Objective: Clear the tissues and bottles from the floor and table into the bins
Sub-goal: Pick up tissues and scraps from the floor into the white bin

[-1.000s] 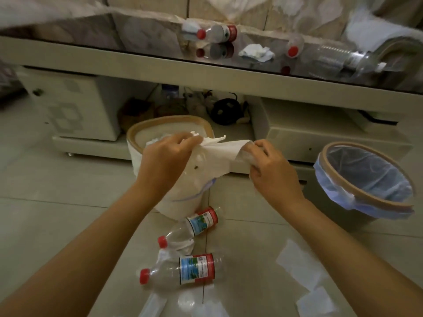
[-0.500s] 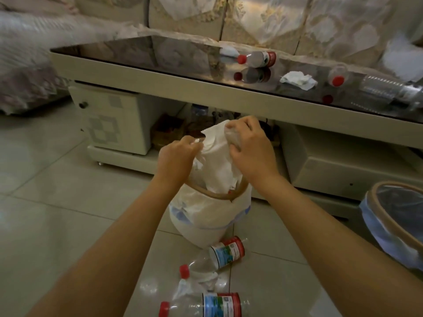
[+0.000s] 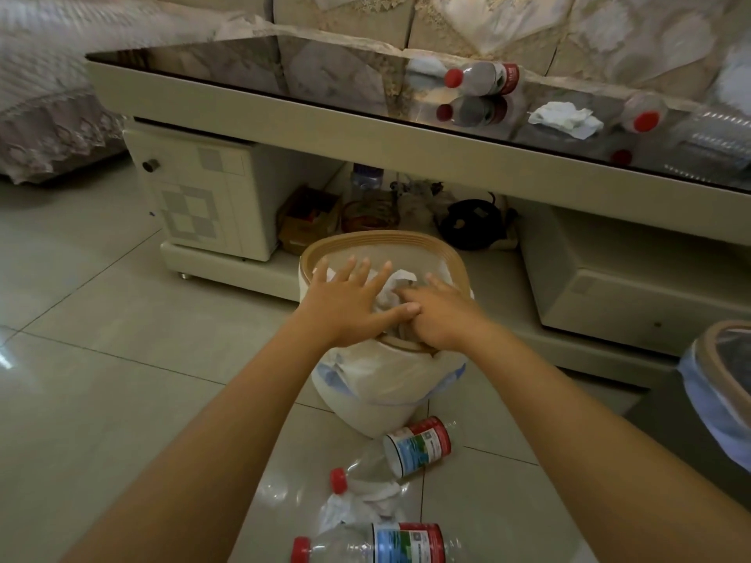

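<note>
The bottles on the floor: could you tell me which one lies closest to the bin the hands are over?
The bottle whose labelled base almost touches the foot of the white bin. The other floor bottle lies farther off, at the bottom edge of the view.

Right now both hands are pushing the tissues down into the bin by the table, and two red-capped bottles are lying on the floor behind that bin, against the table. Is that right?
Not quite. The head view shows the two bottles in front of the bin, on the near side, not behind it. The rest holds: the left hand and right hand are on the tissues in that bin.
</note>
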{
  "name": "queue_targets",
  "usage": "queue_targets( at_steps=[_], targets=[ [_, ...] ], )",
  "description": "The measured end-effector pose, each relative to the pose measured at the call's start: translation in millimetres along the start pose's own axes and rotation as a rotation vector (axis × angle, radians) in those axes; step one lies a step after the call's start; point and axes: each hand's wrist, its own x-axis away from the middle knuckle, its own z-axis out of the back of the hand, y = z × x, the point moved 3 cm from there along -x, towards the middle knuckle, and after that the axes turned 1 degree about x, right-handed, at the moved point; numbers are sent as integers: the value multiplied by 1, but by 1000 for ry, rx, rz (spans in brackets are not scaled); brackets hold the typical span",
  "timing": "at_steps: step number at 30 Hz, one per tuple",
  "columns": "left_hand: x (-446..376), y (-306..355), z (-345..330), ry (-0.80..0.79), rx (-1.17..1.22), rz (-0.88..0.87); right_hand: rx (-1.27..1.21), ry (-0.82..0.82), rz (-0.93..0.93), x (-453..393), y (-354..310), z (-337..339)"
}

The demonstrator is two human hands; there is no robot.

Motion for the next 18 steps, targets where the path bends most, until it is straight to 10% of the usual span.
queue_targets(
  at_steps=[11,18],
  targets=[
    [39,46,13,375,302,-123,-39,630,77,84,21,7],
    [74,120,-32,421,229,-355,36,609,-33,162,54,-46]
  ],
)
